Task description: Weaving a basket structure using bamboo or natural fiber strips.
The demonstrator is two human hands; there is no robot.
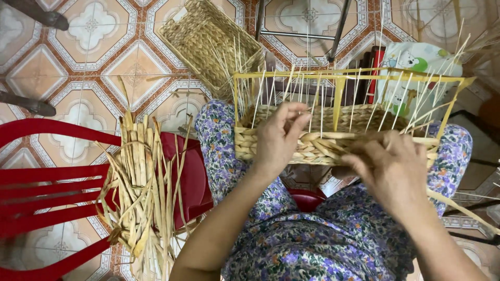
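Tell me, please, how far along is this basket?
Done: the lower rows of the basket are woven. In hand: the left hand pinches an upright while the right hand works a strand. Left: the bare uprights above; spare straw lies on the chair.

I note a half-woven basket (pixel 333 138) of rough, matt dried fibre; glossy red plastic chair (pixel 47 182); smooth glazed floor tiles (pixel 88 31).

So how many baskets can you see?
2: a half-woven basket on the lap, held by the left hand and right hand; a finished basket on the floor behind.
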